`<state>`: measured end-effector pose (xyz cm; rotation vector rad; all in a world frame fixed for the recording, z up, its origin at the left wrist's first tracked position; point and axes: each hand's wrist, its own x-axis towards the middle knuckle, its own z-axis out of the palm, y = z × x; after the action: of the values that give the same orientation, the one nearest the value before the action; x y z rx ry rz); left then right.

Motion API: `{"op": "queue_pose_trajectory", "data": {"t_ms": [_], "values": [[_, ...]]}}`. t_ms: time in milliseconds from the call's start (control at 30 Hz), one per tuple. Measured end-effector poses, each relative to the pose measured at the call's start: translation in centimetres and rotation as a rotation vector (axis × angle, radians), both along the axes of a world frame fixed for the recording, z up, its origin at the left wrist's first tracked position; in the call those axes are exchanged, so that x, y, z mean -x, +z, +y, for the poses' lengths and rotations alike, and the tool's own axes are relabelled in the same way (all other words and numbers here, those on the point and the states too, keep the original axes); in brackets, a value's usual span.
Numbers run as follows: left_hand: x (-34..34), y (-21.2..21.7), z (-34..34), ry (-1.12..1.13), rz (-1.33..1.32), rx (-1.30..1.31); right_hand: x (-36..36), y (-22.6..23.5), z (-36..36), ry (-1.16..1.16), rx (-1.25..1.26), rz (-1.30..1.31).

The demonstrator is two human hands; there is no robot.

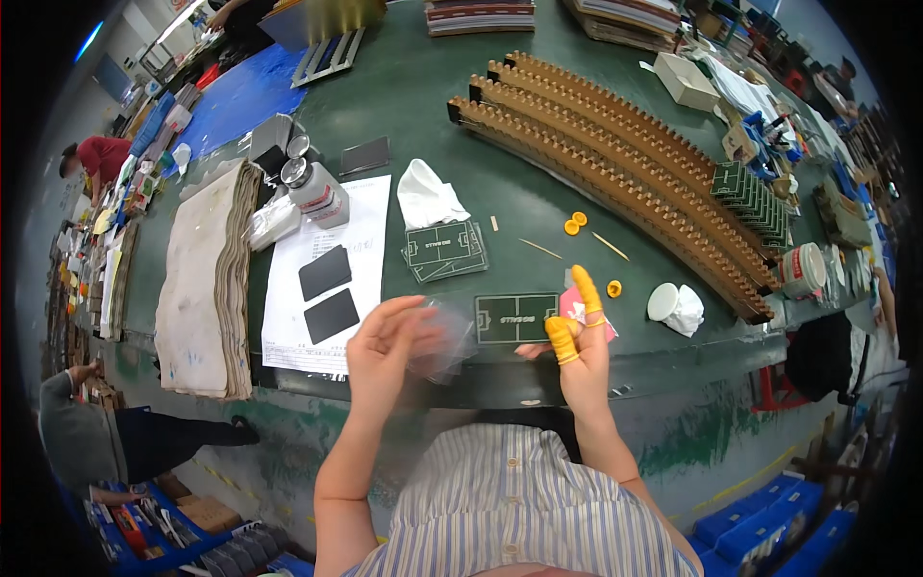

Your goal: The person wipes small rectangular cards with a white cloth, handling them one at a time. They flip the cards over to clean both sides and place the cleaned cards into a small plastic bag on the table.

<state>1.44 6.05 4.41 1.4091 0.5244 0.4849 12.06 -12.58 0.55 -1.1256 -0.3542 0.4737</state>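
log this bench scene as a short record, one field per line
left hand: holding clear film, blurred
right hand: beside green card, contact unclear
right thumb and one finger: yellow finger cots
left of card: black cards on white paper
beyond card: card pile, white cloth
far right: brown racks

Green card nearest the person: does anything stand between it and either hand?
For the left hand, yes: blurred clear plastic at its fingertips, left of the green card. For the right hand, nothing visible.
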Motion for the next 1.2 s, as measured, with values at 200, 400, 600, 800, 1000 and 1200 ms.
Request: {"op": "queue_pose_trajectory", "data": {"t_ms": [200,400,600,800,1000,1200], "values": [[0.8,-1.6,3.0,0.151,0.376,-0.810,-0.3,1.4,-1.2,-0.105,-0.048,0.029],[-0.3,-1.0,0.2,0.165,0.175,-1.096,0.2,1.1,-1.3,-0.070,-0.077,0.062],[-0.7,-1.0,-4.2,-0.214,-0.167,0.036,0.3,1.4,-1.5,-0.055,-0.067,0.076],[-1.1,-0.9,-6.6,-0.215,-0.089,0.234,1.4,1.5,-2.3,0.016,-0.007,0.044],[-0.9,-1.2,-6.9,-0.072,0.030,0.391,0.7,0.6,-4.4,-0.108,0.290,-0.367],[-0.1,-2.8,-6.6,-0.036,0.023,0.370,-1.9,-0.6,-6.9,-0.450,0.378,-0.343]]}}
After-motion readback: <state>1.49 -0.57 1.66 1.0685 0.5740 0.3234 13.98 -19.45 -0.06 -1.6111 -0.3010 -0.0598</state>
